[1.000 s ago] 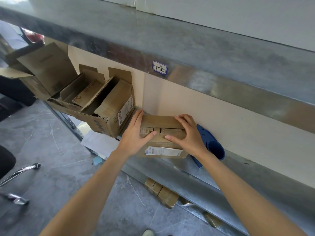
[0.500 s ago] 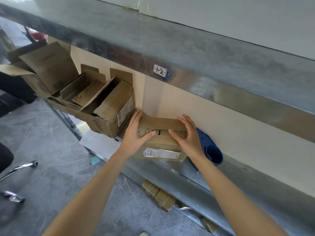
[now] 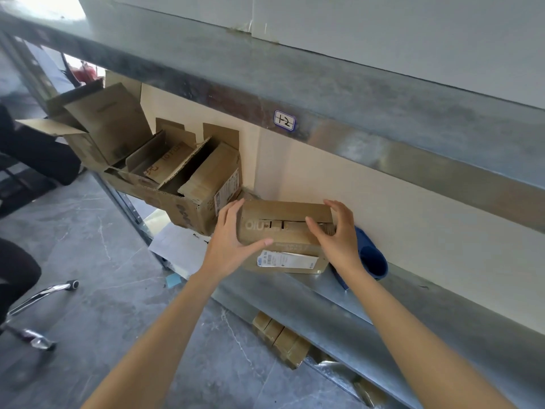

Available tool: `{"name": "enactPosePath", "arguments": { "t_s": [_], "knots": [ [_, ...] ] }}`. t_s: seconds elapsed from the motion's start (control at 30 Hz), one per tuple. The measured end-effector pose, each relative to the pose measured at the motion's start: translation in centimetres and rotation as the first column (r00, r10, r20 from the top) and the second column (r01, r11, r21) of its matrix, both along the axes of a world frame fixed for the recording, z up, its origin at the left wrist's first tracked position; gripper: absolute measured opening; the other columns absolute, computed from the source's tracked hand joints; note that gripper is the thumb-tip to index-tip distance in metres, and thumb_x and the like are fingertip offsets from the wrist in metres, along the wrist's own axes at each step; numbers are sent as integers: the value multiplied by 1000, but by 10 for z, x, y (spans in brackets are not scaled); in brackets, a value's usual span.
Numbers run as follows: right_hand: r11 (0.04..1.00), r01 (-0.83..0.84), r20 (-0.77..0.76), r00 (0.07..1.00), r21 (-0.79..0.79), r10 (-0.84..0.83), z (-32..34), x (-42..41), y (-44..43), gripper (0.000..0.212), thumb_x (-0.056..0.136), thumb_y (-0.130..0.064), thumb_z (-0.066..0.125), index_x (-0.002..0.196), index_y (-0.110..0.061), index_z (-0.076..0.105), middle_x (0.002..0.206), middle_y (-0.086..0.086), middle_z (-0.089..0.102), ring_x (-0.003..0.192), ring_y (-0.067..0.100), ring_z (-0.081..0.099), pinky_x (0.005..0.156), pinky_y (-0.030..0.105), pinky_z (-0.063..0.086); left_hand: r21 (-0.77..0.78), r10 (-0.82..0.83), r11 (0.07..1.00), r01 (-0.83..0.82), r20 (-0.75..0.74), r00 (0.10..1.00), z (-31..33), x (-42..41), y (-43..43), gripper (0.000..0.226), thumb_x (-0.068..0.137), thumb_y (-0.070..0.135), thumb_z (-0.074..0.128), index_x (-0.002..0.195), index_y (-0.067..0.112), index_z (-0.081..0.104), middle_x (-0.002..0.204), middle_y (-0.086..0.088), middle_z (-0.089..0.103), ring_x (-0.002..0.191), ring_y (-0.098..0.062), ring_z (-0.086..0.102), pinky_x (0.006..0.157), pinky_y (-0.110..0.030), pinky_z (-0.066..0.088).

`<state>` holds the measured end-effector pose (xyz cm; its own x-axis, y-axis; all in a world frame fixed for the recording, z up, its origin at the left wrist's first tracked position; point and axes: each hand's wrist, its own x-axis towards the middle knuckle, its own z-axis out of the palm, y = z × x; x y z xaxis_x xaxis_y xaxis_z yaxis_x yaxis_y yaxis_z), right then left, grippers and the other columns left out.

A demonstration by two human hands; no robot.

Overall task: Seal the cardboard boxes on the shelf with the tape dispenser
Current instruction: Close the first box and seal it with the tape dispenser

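The box [image 3: 283,236] sits on the shelf [image 3: 295,293] close to its front edge, against the back panel. Its top flaps are folded down but no tape shows on them, and a dark gap runs along the seam. The likely trouble is that the flaps spring up once a hand lets go, since the dispenser [image 3: 372,256] lies just behind the right hand [image 3: 336,236] and reaching for it means releasing that end. Tape laid over a gaping seam would probably seal crooked. A hard push could also slide the light box along the metal or off the edge.

The left hand [image 3: 230,240] is spread, with straight fingers flat along the box's left end and the thumb across its front. The right hand arches over the right end, thumb on the seam and fingertips at the far edge. I cannot tell whether it clamps or merely presses.

The open boxes [image 3: 177,184] to the left are unsealed.
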<state>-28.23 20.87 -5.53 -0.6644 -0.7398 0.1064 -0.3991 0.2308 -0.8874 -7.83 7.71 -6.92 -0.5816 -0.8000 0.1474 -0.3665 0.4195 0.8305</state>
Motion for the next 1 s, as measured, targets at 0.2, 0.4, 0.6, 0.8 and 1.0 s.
{"name": "enactPosePath", "arguments": {
  "t_s": [0.2,0.4,0.6,0.8,1.0],
  "knots": [
    [994,-61,90,995,96,52,-8,13,23,89,79,-50,77,151,-38,26,151,-19,31,135,-1,29,111,26,28,81,-54,995,51,40,998,-8,2,-10,108,70,46,87,155,31,21,155,6,35,137,-10,36,109,-33,37],
    [994,-26,30,999,107,23,-10,35,17,96,77,-31,84,153,-29,25,143,-13,38,131,4,35,109,23,31,87,-134,987,132,14,991,-2,7,-26,97,73,40,86,152,25,32,150,3,43,135,-13,42,107,-27,36],
    [988,151,-87,985,18,-149,16,49,31,93,75,-34,85,150,-26,32,147,-3,44,134,12,41,113,32,35,2,-240,971,240,-59,969,34,3,-29,96,72,47,84,150,29,33,148,8,47,134,-12,43,112,-37,39],
    [941,332,-125,933,-59,-337,49,41,83,90,74,-36,85,147,-26,34,142,-2,48,130,14,45,108,32,40,-100,-411,910,402,-106,905,75,-39,5,93,75,42,84,150,30,31,144,15,42,128,-4,41,108,-30,37],
    [878,473,-177,860,-77,-479,65,22,167,76,77,-31,83,141,-31,42,137,-3,52,124,4,46,107,26,39,-92,-572,820,565,-113,812,88,-94,63,89,75,46,83,148,38,32,144,12,42,124,-4,44,107,-44,47]
  ]
}}
